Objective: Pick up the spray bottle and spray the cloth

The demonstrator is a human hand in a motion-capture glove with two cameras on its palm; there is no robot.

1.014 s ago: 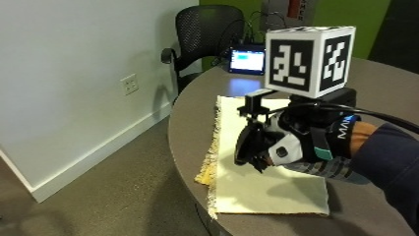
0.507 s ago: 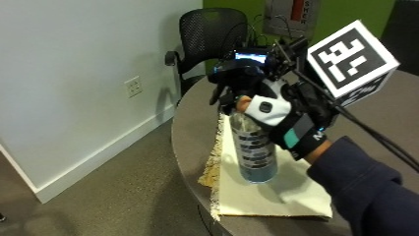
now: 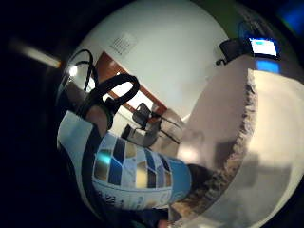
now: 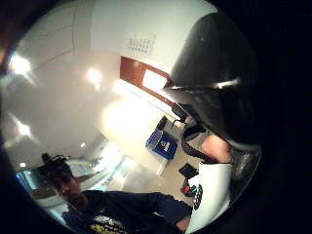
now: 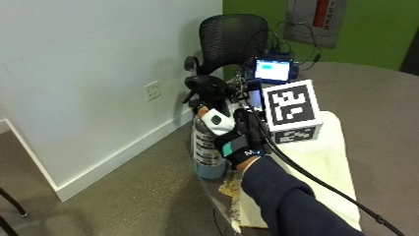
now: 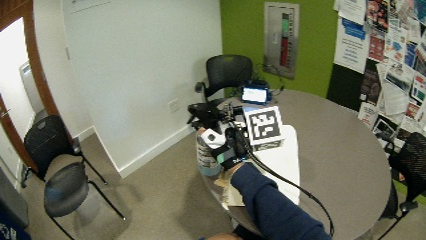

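Outside view. Right hand [image 5: 234,139]: gloved, fingers curled round the neck of the spray bottle [image 5: 208,142], just under its black trigger head. Bottle: upright, lifted, its base hanging beyond the rim of the table [image 5: 386,93] on the side away from the palm; whether the base touches the rim cannot be told. Cloth [image 5: 327,172]: pale, flat on the table, on the wrist side of the hand, beneath and behind the forearm. Step, by judgement: pick-up done, spraying not yet begun. The nozzle appears to face away from the cloth, so the next move calls for turning or carrying the bottle until the nozzle bears on the cloth, then a squeeze of the trigger.

Wide outside view. Right hand [image 6: 225,145] wrapped on the spray bottle [image 6: 208,150], which stands off the near side of the round table [image 6: 346,130]. Cloth [image 6: 279,160] lies alongside the forearm, well inside the table rim. 1 small lit screen [image 6: 253,94] sits on the table beyond the hand.

Little-finger-side palm view. Spray bottle [image 3: 133,173]: patterned label fills the space next to the palm, so it is close against it. Cloth [image 3: 275,142], frayed edge toward the bottle, lies beyond the bottle's base.

Thumb-side palm view. Black trigger head of the spray bottle [image 4: 219,92] fills the space beside the palm, with 1 bare fingertip showing below it; whether a finger rests on the trigger cannot be told.
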